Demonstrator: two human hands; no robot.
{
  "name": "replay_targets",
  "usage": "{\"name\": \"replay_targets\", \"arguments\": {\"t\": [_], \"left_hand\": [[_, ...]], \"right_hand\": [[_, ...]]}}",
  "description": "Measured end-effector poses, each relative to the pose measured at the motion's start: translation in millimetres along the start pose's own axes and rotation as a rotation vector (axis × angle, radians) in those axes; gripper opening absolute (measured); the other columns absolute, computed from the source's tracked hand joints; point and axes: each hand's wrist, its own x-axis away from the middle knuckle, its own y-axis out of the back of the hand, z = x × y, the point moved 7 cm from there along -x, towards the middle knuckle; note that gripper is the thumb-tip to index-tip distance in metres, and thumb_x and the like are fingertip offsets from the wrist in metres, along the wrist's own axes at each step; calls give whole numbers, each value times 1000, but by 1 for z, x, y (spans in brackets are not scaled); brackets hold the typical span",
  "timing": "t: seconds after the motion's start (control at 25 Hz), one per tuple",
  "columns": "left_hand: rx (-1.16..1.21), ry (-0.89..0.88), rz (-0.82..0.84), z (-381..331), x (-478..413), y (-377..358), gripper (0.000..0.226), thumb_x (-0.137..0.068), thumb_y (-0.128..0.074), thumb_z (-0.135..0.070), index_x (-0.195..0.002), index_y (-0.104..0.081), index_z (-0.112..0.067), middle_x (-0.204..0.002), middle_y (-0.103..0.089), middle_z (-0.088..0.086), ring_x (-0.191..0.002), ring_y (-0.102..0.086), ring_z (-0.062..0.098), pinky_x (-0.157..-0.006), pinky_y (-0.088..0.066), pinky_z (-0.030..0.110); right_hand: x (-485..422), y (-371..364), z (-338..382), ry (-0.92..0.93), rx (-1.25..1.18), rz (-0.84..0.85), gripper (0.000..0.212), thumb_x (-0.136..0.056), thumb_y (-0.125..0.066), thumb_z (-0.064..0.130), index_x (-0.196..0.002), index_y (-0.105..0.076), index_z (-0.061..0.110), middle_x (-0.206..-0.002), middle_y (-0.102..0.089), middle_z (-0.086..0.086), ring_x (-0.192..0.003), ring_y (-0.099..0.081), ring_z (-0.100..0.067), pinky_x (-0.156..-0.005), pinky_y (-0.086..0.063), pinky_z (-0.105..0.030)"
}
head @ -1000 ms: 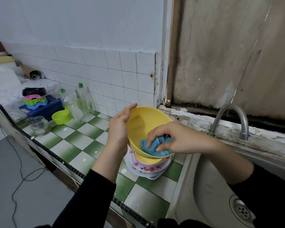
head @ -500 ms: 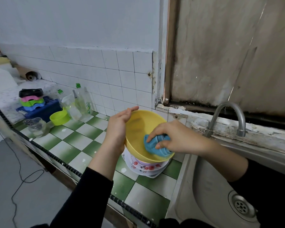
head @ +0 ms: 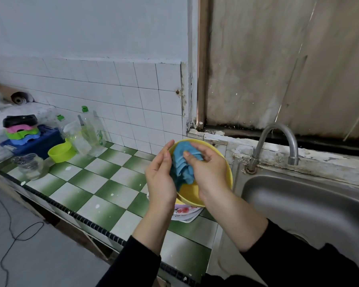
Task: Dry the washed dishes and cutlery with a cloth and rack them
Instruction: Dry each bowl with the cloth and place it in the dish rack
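Note:
A yellow bowl (head: pixel 226 177) sits low over a stack of dishes, whose floral plate (head: pixel 185 211) shows beneath it, on the green-and-white tiled counter (head: pixel 104 189) beside the sink. A blue cloth (head: pixel 181 165) lies bunched inside the bowl against its left side. My right hand (head: pixel 210 171) reaches into the bowl and pinches the cloth between thumb and fingers. With its fingers straight, my left hand (head: pixel 160 179) stands upright against the bowl's left rim and touches the cloth. Most of the bowl's inside is hidden by my hands.
A steel sink (head: pixel 311 206) with a tap (head: pixel 278 139) lies to the right. At the far left stand a blue rack (head: pixel 36 142) holding coloured dishes, a lime-green bowl (head: pixel 61 152), a glass jar (head: pixel 30 166) and clear bottles (head: pixel 91 129). A cable (head: pixel 15 235) trails on the floor.
The bowl has come down from its tilt to sit lower over the stack. My right hand has dragged the cloth from the bowl's front up to its left side, where my left hand now touches it.

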Motion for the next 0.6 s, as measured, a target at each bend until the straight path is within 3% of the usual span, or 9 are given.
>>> {"name": "replay_targets", "arguments": {"t": [0.08, 0.16, 0.24, 0.32, 0.4, 0.48, 0.6], "left_hand": [[9, -47, 1, 3, 8, -3, 27, -101, -41, -5, -116, -63, -10, -98, -71, -3, -85, -69, 2, -71, -51, 13], [26, -70, -27, 10, 14, -1, 27, -101, -40, -5, -118, -61, -10, -94, -73, -8, -87, -68, 0, -72, -50, 12], [43, -78, -60, 18, 17, 5, 28, -101, -39, -5, -118, -60, -13, -99, -72, -2, -87, -68, 3, -74, -51, 14], [28, -83, -81, 19, 11, 13, 28, -102, -39, -6, -116, -62, -15, -100, -69, 6, -85, -67, 7, -74, -53, 17], [-31, -99, -112, 13, 1, 24, 27, -101, -41, -8, -114, -64, -16, -93, -68, -3, -83, -64, 3, -74, -50, 14], [-80, -108, -103, 5, -7, 31, 26, -101, -45, -10, -112, -65, -20, -104, -69, -7, -98, -64, -2, -86, -49, 15], [-77, -58, -55, 3, -11, 33, 24, -100, -47, -12, -112, -66, -22, -116, -67, -1, -120, -59, 18, -104, -46, 35]], "right_hand": [[-5, 13, -3, -8, -126, -155, 27, -85, -69, -1, -87, -63, 26, -94, -68, 1, -79, -67, -9, -65, -56, -21], [-8, 13, -8, -67, -133, -135, 26, -88, -66, 0, -91, -60, 25, -99, -67, -1, -86, -67, -14, -74, -58, -28], [-8, 2, -15, -138, -45, 60, 25, -89, -64, -1, -95, -59, 22, -108, -67, -9, -93, -67, -21, -85, -57, -36], [-1, -12, -15, -114, 133, 326, 24, -88, -64, -4, -98, -61, 18, -109, -66, -10, -92, -66, -14, -83, -56, -27], [7, -24, -8, 73, 551, 598, 24, -86, -67, 0, -105, -64, 15, -108, -65, -2, -93, -60, -2, -81, -48, -16], [13, -28, -9, 269, 1125, 825, 30, -86, -70, 10, -114, -67, 20, -112, -66, 2, -101, -55, -7, -86, -43, -22], [13, -21, -10, 413, 1678, 913, 37, -84, -61, 2, -110, -68, 28, -105, -61, 1, -104, -57, -22, -80, -48, -32]]}}
